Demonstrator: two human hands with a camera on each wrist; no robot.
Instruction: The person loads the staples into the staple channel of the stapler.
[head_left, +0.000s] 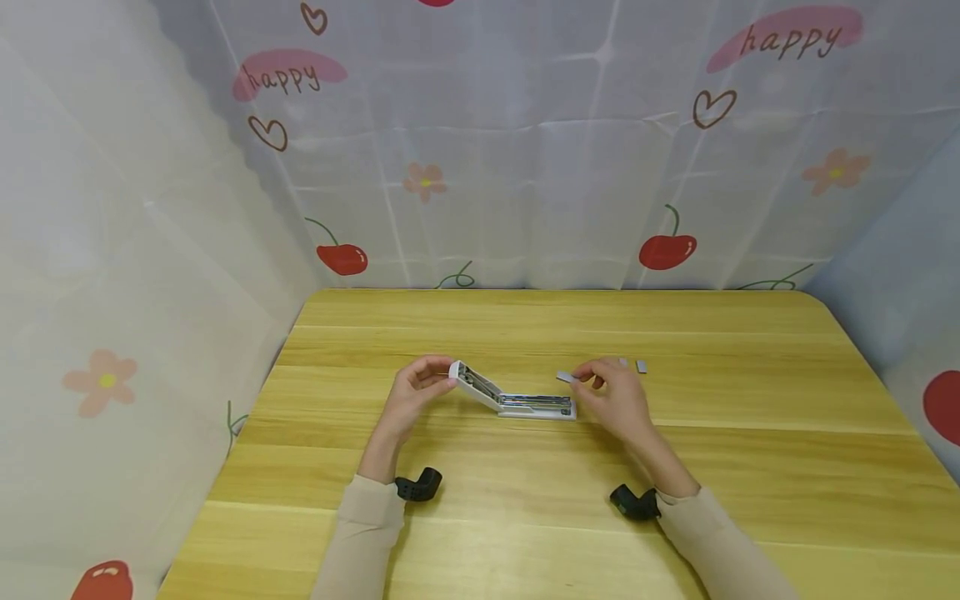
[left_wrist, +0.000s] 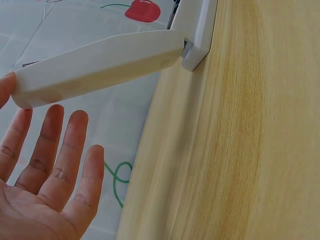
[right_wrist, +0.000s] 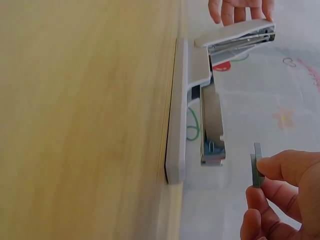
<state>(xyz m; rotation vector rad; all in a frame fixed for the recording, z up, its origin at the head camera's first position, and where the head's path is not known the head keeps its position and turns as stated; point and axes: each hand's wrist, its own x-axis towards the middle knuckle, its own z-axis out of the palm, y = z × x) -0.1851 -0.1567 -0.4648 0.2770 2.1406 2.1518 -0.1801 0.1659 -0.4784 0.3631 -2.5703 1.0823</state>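
A white stapler (head_left: 538,414) lies on the table with its top cover swung far back to the left, baring the metal staple channel (right_wrist: 212,120). My left hand (head_left: 414,392) pinches the free end of the raised cover (left_wrist: 100,65) between thumb and fingertip; its other fingers are spread below, as the left wrist view shows. Between thumb and fingers, my right hand (head_left: 617,398) pinches a small grey strip of staples (right_wrist: 257,167). It is held a little beyond the stapler's front end, apart from the channel.
Behind the right hand, a grey staple strip (head_left: 641,367) lies on the wooden table (head_left: 525,533), with another small piece (head_left: 623,362) partly hidden beside it. A printed curtain (head_left: 525,192) hangs along the table's back edge. Each wrist wears a black camera (head_left: 420,485).
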